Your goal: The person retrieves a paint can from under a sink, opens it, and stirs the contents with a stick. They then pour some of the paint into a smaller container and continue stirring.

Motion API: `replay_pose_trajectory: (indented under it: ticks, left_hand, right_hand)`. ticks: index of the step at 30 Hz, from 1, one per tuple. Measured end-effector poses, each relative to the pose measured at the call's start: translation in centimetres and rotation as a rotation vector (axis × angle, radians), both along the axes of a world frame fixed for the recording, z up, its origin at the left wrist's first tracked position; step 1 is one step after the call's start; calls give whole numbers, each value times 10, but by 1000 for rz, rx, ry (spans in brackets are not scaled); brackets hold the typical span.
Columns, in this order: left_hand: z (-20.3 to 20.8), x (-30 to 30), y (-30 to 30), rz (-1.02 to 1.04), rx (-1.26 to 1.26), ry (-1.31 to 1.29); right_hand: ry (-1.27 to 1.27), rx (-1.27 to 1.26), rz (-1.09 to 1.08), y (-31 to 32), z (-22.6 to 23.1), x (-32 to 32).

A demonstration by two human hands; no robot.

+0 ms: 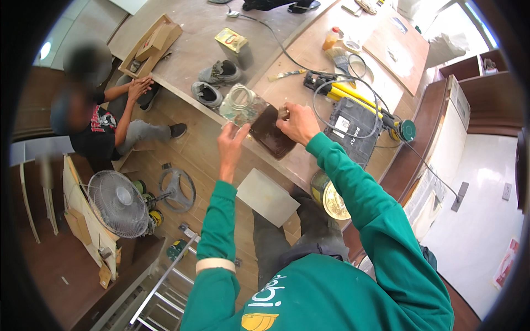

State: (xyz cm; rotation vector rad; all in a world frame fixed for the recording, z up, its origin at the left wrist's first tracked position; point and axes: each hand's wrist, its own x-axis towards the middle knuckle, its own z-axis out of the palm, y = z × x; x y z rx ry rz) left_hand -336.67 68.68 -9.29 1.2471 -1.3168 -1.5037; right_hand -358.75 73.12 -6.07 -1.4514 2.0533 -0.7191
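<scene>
A dark brown tray-like piece [270, 135] with rounded corners lies at the table's near edge, its surface wet and glossy. My left hand [231, 149] is closed at its left rim, with thumb and finger pinched there. Over its right side, my right hand [300, 124] grips a small tan pad [283, 113]; whether it is sponge or cloth is unclear. Directly behind sits a clear plastic container [241, 99] with a round mouth. Below the table edge, a pale flat panel [269, 197] is in front of my legs.
Grey shoes [220, 73] and a yellow-topped tin [234, 47] stand farther back. A black case [353, 131], brushes [339, 58] and a looping cable lie to the right. A paint can [331, 196] is near my right forearm. At left are a seated person [91, 116] and a fan [117, 203].
</scene>
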Motion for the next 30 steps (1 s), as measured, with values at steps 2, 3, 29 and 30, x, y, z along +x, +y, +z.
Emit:
replay_pose_trajectory:
  ticks: [2, 3, 29, 30]
  left_hand:
    - [-5, 24, 21, 96, -65, -92]
    - [5, 34, 38, 134, -71, -99]
    - [44, -87, 211, -851, -511, -345]
    - [64, -76, 207, -777, -476, -332]
  right_hand:
    - [52, -63, -63, 11, 8, -4]
    - [-36, -110, -86, 27, 15, -10]
    - [-742, 424, -1033, 406, -88, -68]
    - [-759, 406, -997, 396, -80, -66]
